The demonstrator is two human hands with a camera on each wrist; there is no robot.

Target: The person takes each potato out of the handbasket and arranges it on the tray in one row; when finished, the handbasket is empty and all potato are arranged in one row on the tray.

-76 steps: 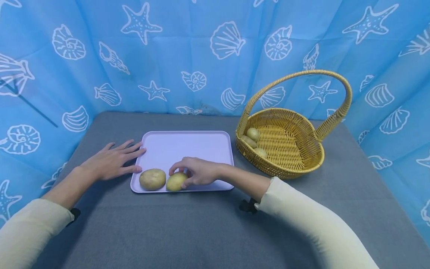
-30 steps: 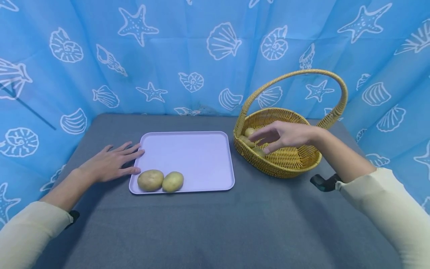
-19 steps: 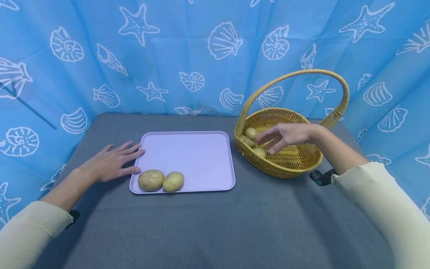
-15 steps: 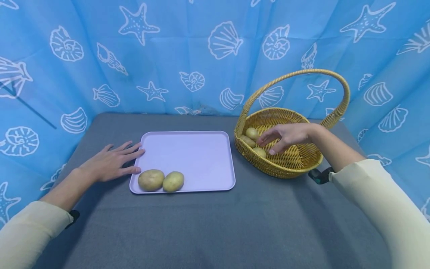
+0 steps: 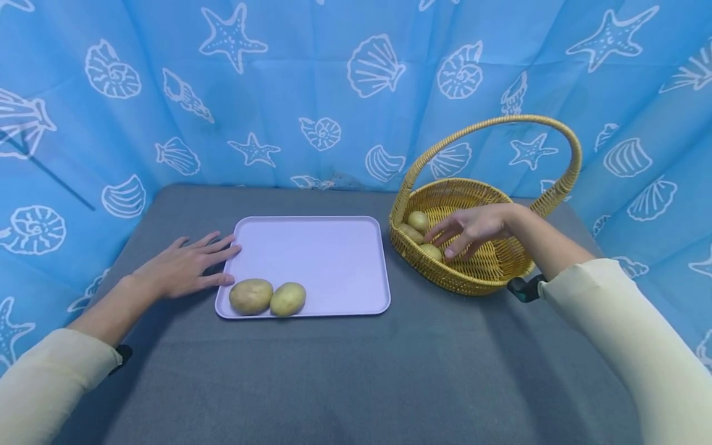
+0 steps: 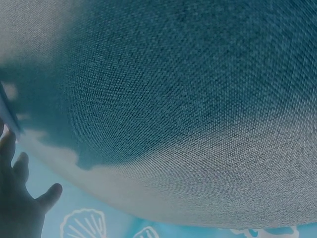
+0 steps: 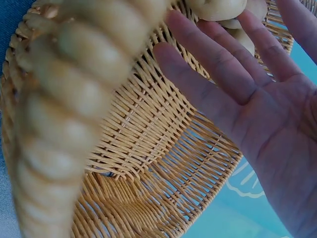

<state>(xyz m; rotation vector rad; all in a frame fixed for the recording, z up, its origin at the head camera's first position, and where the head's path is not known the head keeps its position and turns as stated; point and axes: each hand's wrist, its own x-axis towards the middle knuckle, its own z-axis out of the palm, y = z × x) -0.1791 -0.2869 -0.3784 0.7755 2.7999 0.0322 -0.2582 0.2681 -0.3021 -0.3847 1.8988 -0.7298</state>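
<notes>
A lilac tray (image 5: 334,266) lies on the grey table, with a larger potato (image 5: 251,296) and a smaller potato (image 5: 288,299) side by side at its near left corner. The left hand (image 5: 180,269), fingers spread, rests at the tray's left edge. Inside the wicker basket (image 5: 473,287), three potatoes show along the left side, one of them the rear potato (image 5: 418,220). The right hand (image 5: 473,228) is over the basket, holding nothing, fingertips close to those potatoes. In the right wrist view the right hand (image 7: 267,94) has extended fingers near a potato (image 7: 218,7).
The basket's tall arched handle (image 5: 492,123) rises over the right forearm's side of the basket. A blue curtain (image 5: 334,80) with white shell prints hangs behind the table. Grey cloth (image 5: 334,377) covers the table in front of the tray.
The right hand let go of the smaller potato on the tray and moved right to the basket. Lately it has shifted only slightly there. The left hand has stayed at the tray's edge.
</notes>
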